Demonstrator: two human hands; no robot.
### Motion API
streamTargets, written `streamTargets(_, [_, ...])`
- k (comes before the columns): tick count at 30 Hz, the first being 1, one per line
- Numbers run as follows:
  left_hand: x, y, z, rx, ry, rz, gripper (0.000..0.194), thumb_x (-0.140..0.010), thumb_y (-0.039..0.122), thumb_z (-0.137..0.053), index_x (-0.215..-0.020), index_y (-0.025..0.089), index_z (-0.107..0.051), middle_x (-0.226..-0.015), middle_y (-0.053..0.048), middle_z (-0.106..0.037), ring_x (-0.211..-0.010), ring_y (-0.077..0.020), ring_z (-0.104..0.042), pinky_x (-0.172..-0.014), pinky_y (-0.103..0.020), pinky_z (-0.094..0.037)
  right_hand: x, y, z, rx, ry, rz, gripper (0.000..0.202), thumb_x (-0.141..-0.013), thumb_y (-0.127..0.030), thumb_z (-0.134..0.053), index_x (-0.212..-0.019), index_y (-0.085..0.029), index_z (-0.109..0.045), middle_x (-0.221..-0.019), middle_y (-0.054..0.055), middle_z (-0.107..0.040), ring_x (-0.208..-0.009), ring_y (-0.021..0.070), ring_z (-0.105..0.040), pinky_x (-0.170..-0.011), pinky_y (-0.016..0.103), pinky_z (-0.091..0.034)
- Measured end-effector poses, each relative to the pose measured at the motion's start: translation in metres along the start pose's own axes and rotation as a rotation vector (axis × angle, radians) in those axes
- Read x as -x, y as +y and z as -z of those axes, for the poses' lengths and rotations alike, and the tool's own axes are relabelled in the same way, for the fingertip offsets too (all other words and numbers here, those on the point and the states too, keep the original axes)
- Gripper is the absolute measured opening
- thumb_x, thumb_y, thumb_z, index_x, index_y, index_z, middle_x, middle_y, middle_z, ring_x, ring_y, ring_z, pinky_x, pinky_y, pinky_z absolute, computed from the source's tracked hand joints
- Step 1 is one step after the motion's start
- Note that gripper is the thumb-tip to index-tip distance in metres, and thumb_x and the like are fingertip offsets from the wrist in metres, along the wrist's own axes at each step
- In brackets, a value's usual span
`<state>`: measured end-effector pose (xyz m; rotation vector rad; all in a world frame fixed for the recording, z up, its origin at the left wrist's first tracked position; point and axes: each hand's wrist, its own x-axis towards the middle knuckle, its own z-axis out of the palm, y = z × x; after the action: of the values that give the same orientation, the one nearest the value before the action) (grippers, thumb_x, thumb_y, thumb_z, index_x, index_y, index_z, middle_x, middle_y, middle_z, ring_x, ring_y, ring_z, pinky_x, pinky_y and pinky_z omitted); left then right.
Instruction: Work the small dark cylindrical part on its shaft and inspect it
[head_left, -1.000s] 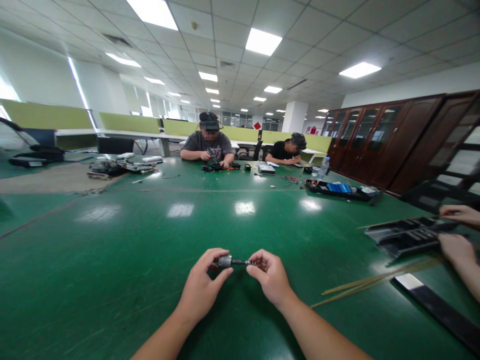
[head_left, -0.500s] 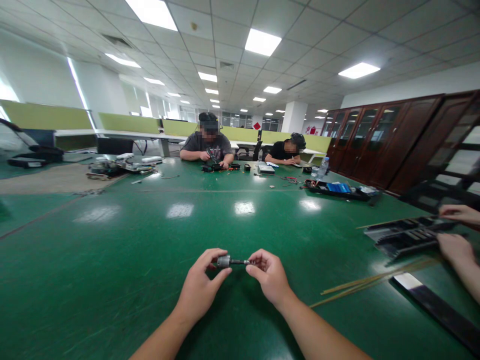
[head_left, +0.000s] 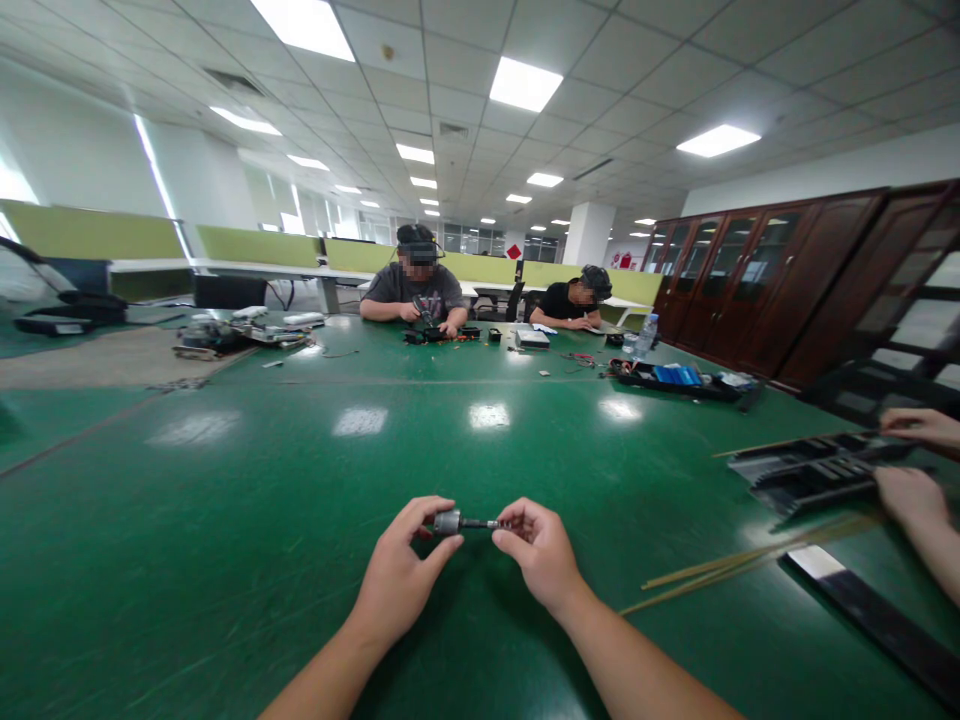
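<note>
Between my two hands, a small metal part with a wide grey cylinder and a thin dark shaft lies sideways above the green table. My left hand grips the cylinder end with thumb and fingers. The tip of the shaft is pinched by my right hand, whose fingers partly hide it.
At the right, another person's hands are at black trays, near thin yellowish rods and a long dark bar. Two people sit across the table. Electronic parts lie far left, a black case far right.
</note>
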<state>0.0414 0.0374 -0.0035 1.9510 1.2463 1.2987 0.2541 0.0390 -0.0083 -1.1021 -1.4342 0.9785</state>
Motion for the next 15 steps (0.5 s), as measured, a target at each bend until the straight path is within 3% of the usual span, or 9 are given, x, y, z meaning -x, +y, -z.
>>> streamTargets(15, [-0.0007, -0.0011, -0.0006, -0.004, 0.008, -0.007, 0.031, -0.084, 0.025, -0.067, -0.115, 0.029, -0.061, -0.118, -0.003, -0.061, -0.106, -0.0226, -0.059, -0.089, -0.036, -0.049, 0.0002, -0.0020, 0.0001, -0.021, -0.002, -0.003, 0.009, -0.076, -0.020, -0.069, -0.083, -0.017, -0.064, -0.069, -0.001, -0.060, -0.062, 0.0133, -0.053, -0.060, 0.025, -0.040])
